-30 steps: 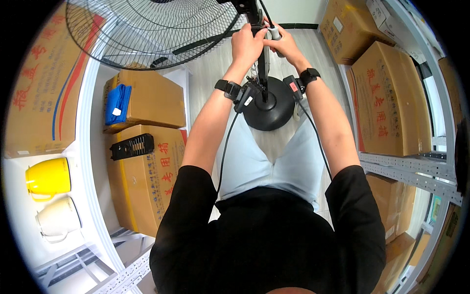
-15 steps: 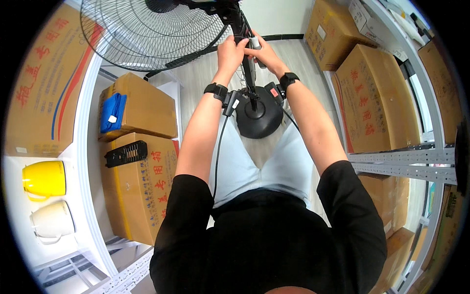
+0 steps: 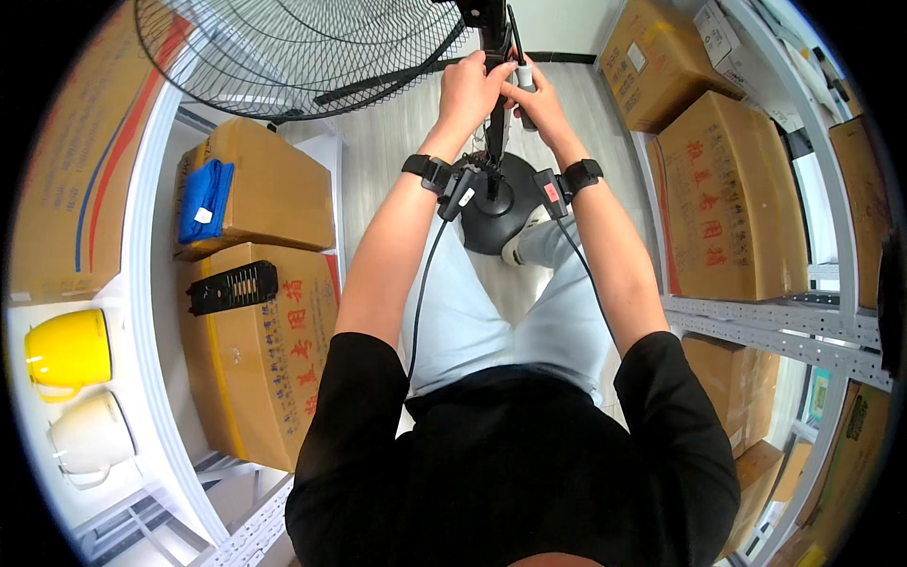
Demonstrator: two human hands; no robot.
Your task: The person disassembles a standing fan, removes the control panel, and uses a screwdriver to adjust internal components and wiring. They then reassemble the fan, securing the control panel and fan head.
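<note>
A black pedestal fan stands in front of me, with its wire cage (image 3: 312, 57) at the upper left and its round base (image 3: 491, 222) on the floor. My left hand (image 3: 469, 97) is closed around the upper part of the fan's pole (image 3: 496, 134). At the pole's right side, my right hand (image 3: 546, 106) has its fingers closed about a pale grey and dark cylindrical piece (image 3: 525, 79). A black cable runs up from above this piece. The fingertips of both hands nearly meet at the pole, and the hands partly hide it.
Shelves flank me on both sides. Cardboard boxes (image 3: 260, 364) fill the left one, with folded blue cloth (image 3: 205, 203) and a black slotted part (image 3: 232, 287) on top. Yellow (image 3: 71, 348) and white (image 3: 94, 435) mugs stand farther left. More boxes (image 3: 727, 198) line the right shelf.
Both hands and the fan's upper pole have shifted slightly right in view. My right leg is bent differently, and a shoe now shows beside the base.
</note>
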